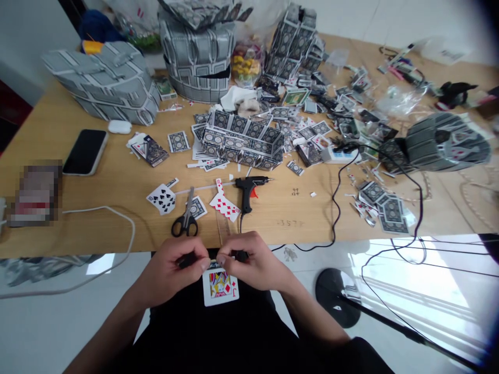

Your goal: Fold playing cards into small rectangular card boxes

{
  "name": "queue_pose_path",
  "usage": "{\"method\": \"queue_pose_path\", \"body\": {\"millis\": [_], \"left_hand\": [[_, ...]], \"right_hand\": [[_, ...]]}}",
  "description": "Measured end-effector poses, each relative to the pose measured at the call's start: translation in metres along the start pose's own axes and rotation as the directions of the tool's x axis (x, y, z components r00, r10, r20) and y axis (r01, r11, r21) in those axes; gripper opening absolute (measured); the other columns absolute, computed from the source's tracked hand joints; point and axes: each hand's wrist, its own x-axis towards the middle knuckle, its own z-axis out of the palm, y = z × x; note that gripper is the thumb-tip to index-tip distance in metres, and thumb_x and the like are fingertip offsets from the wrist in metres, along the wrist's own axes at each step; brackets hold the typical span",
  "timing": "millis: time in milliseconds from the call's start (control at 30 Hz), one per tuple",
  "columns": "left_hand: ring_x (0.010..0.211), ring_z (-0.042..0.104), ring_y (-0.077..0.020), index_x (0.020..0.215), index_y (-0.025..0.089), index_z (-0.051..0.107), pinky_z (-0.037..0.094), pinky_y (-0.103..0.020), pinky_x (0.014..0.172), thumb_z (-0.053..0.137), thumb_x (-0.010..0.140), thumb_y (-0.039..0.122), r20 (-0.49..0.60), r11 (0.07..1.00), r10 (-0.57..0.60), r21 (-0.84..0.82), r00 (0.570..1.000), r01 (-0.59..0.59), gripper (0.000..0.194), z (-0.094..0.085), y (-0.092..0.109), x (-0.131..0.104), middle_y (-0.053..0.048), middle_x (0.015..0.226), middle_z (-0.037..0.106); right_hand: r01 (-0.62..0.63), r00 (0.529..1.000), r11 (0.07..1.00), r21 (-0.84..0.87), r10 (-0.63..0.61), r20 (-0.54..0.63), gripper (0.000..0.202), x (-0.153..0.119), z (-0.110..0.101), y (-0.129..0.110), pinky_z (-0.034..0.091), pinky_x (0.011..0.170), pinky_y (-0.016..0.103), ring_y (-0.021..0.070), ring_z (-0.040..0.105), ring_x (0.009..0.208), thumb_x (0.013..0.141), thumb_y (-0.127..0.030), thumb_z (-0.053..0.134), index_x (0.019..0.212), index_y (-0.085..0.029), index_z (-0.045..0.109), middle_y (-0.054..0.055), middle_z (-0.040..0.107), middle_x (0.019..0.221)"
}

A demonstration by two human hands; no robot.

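Note:
A jack of diamonds playing card (233, 292) hangs face up in front of my lap, just below the table edge. Its top edge is pinched between thumb and fingers of my left hand (177, 270) and my right hand (253, 262), close together. A narrow strip with the back pattern shows along that edge, as if folded over. Dark patches show inside both curled hands; I cannot make out what they are. Beyond my hands lie black-handled scissors (185, 221), a black glue gun (246, 189), a cut ten of diamonds (225, 205) and a ten of spades (161, 199).
An open box shape built of cards (241, 145) stands mid-table. Larger grey card-built forms (198, 57) stand behind. Loose cards and scraps (384, 205) cover the right side. A black cable (338, 208) crosses the front edge. A phone (84, 151) lies left.

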Motion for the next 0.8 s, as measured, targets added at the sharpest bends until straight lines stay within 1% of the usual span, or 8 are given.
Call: {"method": "queue_pose_path", "body": {"millis": [67,133,200,267,467,567,667,800], "left_hand": [[0.06,0.051,-0.0105,0.08,0.02,0.069,0.037,-0.023,0.057,0.066,0.102,0.029,-0.013,1.0,-0.016,-0.001,1.0,0.016,0.024,0.003,-0.002,-0.001,0.004,0.067,0.061],[0.06,0.05,-0.0107,0.08,0.019,0.069,0.036,-0.023,0.057,0.065,0.103,0.03,0.009,1.0,-0.023,0.003,1.0,0.023,0.026,0.005,-0.002,-0.002,0.004,0.067,0.061],[0.06,0.05,-0.011,0.08,0.019,0.069,0.036,-0.023,0.057,0.064,0.104,0.031,0.046,1.0,-0.021,0.004,0.999,0.021,0.027,0.005,0.0,-0.002,0.003,0.067,0.061],[0.06,0.05,-0.0109,0.08,0.02,0.068,0.036,-0.023,0.057,0.063,0.104,0.03,0.061,1.0,-0.01,0.007,0.998,0.009,0.027,0.005,0.002,-0.002,0.004,0.067,0.061],[0.057,0.047,-0.0097,0.077,0.02,0.065,0.034,-0.022,0.054,0.064,0.102,0.028,0.058,1.0,0.02,0.02,0.998,-0.021,0.026,0.001,0.004,0.001,0.005,0.064,0.058],[0.057,0.047,-0.01,0.078,0.02,0.066,0.035,-0.023,0.055,0.065,0.102,0.029,0.046,1.0,0.021,0.016,0.999,-0.022,0.026,0.0,0.002,0.002,0.004,0.065,0.058],[0.059,0.05,-0.0107,0.078,0.02,0.066,0.037,-0.023,0.057,0.065,0.102,0.028,0.051,1.0,0.014,0.006,0.999,-0.014,0.026,0.0,0.0,0.004,0.004,0.066,0.059],[0.06,0.051,-0.0107,0.078,0.02,0.066,0.038,-0.024,0.058,0.064,0.102,0.028,0.056,1.0,0.011,0.007,0.998,-0.011,0.025,0.0,-0.001,0.006,0.004,0.067,0.061]], "right_hand": [[-0.008,0.999,1.0,-0.018,0.008,0.041,0.016,0.001,-0.002,0.001,0.041,0.058,0.025,0.0106,0.05,0.061,0.095,-0.019,0.069,0.079,-0.019,0.074,-0.003,0.063,0.068],[-0.003,0.996,0.999,-0.035,0.006,0.086,0.017,0.002,-0.004,0.002,0.04,0.058,0.025,0.0107,0.048,0.06,0.096,-0.021,0.069,0.079,-0.019,0.074,-0.004,0.061,0.066],[0.01,0.993,0.999,-0.035,-0.006,0.122,0.016,0.003,-0.005,0.003,0.039,0.058,0.025,0.0105,0.046,0.059,0.094,-0.019,0.069,0.079,-0.019,0.073,-0.005,0.059,0.066],[0.022,0.99,0.999,-0.026,-0.018,0.141,0.015,0.003,-0.006,0.003,0.039,0.057,0.025,0.0103,0.046,0.059,0.092,-0.015,0.069,0.078,-0.02,0.073,-0.005,0.058,0.065],[0.058,0.985,0.997,-0.042,-0.051,0.163,0.017,0.002,-0.013,0.002,0.039,0.057,0.026,0.0108,0.047,0.059,0.095,-0.019,0.071,0.078,-0.02,0.074,-0.004,0.06,0.068],[0.049,0.988,0.999,-0.021,-0.045,0.147,0.018,0.002,-0.018,0.002,0.04,0.056,0.026,0.0114,0.047,0.058,0.095,-0.021,0.071,0.078,-0.02,0.075,-0.003,0.061,0.066],[0.033,0.991,0.999,-0.011,-0.032,0.13,0.016,0.0,-0.022,0.003,0.04,0.055,0.025,0.0117,0.048,0.059,0.094,-0.019,0.071,0.078,-0.02,0.075,-0.002,0.063,0.067],[0.04,0.992,0.999,-0.033,-0.035,0.12,0.02,-0.001,-0.025,0.003,0.04,0.055,0.026,0.0112,0.048,0.059,0.096,-0.021,0.071,0.076,-0.02,0.074,-0.003,0.062,0.067]]}}
